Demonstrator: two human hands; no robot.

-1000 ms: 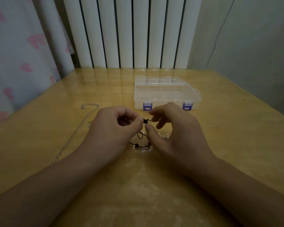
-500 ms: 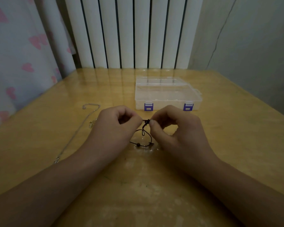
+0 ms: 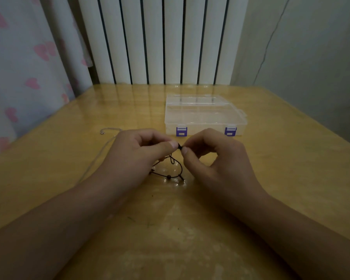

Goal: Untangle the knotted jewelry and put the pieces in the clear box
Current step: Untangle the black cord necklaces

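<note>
Left hand (image 3: pixel 137 156) curled, thumb and forefinger pinching one end of a small dark knot on the black cord (image 3: pixel 177 165); forearm enters from the lower left corner, wrist low over the table (image 3: pixel 291 158).

Outboard of the left hand: silver chain (image 3: pixel 101 152) lying stretched along the wood, its clasp end near the far knuckles, the rest running back toward the near left edge, partly hidden by the hand. Bare wood between chain and left table edge. Curtain with pink hearts (image 3: pixel 18 77) beyond that edge.

Between the hands: cord is thin, black, looped; knot held up off the surface, loops hang down to the table, a small round bead strung on the lowest strand. Too fine to tell how the tangle runs.

Right hand (image 3: pixel 216 160) mirrors the left, fingers curled, thumb and forefinger nipping the other side of the knot, fingertips of both hands nearly touching. Forearm enters from the lower right.

Beyond the right hand's knuckles: clear box (image 3: pixel 205 116), lid down, two purple latches facing the person. Wide bare wood outboard of the right hand to the right edge. White radiator (image 3: pixel 160 41) behind the far table edge.
</note>
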